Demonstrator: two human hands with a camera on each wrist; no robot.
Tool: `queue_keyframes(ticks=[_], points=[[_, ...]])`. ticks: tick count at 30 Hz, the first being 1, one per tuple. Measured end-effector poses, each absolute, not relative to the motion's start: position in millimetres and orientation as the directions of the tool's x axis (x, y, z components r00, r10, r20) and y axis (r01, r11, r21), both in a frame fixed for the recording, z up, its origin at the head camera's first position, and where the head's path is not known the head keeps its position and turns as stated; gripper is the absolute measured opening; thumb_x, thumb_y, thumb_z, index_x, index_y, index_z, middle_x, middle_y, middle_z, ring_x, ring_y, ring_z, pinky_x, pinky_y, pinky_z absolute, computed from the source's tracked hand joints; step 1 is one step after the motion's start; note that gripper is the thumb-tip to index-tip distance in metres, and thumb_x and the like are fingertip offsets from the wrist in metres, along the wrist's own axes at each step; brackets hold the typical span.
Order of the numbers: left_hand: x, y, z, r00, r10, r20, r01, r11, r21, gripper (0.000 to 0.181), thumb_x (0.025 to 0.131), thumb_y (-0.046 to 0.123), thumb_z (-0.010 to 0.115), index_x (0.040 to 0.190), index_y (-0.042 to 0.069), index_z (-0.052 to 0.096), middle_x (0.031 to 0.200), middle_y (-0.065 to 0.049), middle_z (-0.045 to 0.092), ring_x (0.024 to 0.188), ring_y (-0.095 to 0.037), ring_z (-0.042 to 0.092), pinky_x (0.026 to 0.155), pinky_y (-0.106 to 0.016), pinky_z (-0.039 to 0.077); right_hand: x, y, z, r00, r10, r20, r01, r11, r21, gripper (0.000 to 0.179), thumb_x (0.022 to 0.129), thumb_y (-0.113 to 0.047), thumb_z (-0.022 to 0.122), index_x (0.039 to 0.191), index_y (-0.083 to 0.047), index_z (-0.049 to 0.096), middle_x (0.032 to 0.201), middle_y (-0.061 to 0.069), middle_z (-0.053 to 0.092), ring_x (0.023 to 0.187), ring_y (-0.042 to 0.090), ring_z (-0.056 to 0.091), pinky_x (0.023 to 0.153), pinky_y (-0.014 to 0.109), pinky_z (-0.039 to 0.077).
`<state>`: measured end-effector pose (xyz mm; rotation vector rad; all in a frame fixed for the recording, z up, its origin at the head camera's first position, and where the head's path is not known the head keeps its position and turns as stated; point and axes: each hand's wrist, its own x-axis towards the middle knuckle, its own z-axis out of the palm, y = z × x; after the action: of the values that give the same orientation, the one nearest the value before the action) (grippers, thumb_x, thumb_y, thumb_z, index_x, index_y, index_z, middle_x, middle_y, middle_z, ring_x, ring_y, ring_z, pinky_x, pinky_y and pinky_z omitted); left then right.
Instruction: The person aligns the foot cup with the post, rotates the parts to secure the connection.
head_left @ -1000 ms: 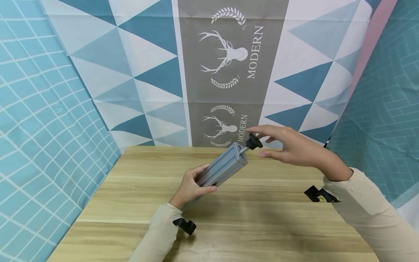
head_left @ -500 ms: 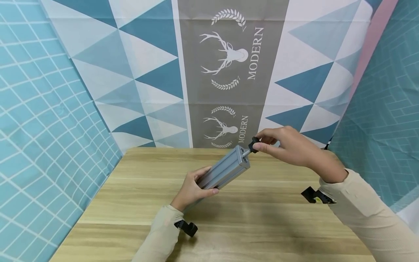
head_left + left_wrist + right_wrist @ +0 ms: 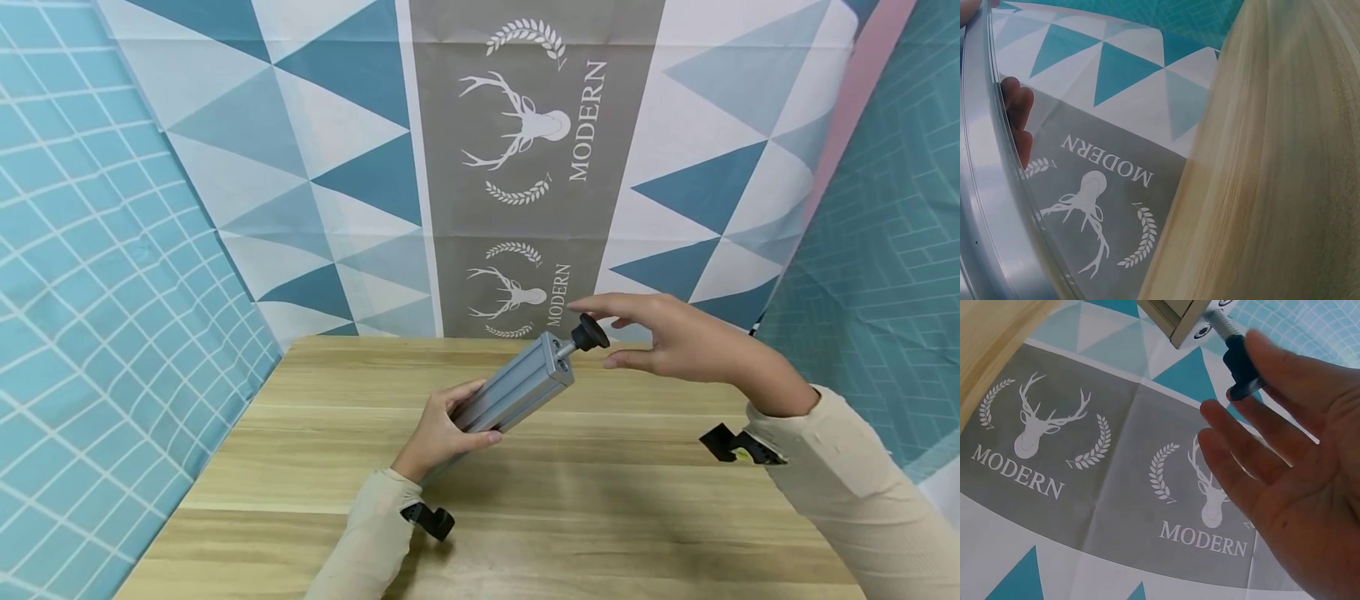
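Above the wooden table (image 3: 570, 517), gripped the metal bar (image 3: 516, 383) in the left hand (image 3: 444, 427), with its long axis slanted away rightward, and poised the right hand (image 3: 678, 340), loosely spread and empty, nearer its black knob (image 3: 590, 333).

And here a grey, square-sided metal cylinder (image 3: 517, 383) is held aslant above the wooden table (image 3: 300, 467), a black flared knob (image 3: 589, 332) carried on its threaded rod (image 3: 1225, 325).

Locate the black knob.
In the head view, right of centre, the black knob sits on the rod at the far end of the grey bar, beside the right hand.
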<state>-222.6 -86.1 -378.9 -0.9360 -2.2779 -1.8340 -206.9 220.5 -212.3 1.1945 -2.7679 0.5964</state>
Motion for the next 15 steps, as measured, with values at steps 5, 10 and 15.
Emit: queue_keyframes(ticks=[5, 10, 15], points=[[-221.1, -86.0, -377.9, -0.813, 0.415, 0.409, 0.491, 0.113, 0.864, 0.066, 0.069, 0.0, 0.081, 0.13, -0.005, 0.057, 0.122, -0.02, 0.062, 0.102, -0.019, 0.06, 0.083, -0.03, 0.047, -206.2, 220.2, -212.0, -0.659, -0.715, 0.235, -0.749, 0.596, -0.288, 0.072, 0.081, 0.0, 0.074, 0.144, -0.016, 0.044, 0.144, 0.007, 0.047, 0.115, 0.024, 0.059, 0.088, 0.042, 0.05], [-220.9, -86.1, -378.4, -0.815, 0.42, 0.4, 0.487, 0.121, 0.865, 0.066, 0.07, 0.001, 0.081, 0.131, -0.004, 0.056, 0.124, -0.02, 0.061, 0.104, -0.022, 0.06, 0.084, -0.03, 0.047, -206.2, 220.1, -212.3, -0.62, -0.731, 0.285, -0.784, 0.563, -0.262, 0.063, 0.082, 0.001, 0.073, 0.138, -0.015, 0.052, 0.136, 0.007, 0.055, 0.108, 0.018, 0.063, 0.084, 0.04, 0.052], [-220.9, -86.3, -378.5, -0.813, 0.423, 0.4, 0.489, 0.125, 0.863, 0.066, 0.071, 0.002, 0.081, 0.131, -0.004, 0.056, 0.125, -0.02, 0.06, 0.106, -0.025, 0.059, 0.085, -0.031, 0.047, -206.2, 219.0, -214.1, -0.678, -0.68, 0.279, -0.735, 0.612, -0.292, 0.049, 0.089, -0.014, 0.069, 0.135, -0.011, 0.055, 0.12, 0.003, 0.065, 0.098, 0.012, 0.064, 0.076, 0.033, 0.053]])
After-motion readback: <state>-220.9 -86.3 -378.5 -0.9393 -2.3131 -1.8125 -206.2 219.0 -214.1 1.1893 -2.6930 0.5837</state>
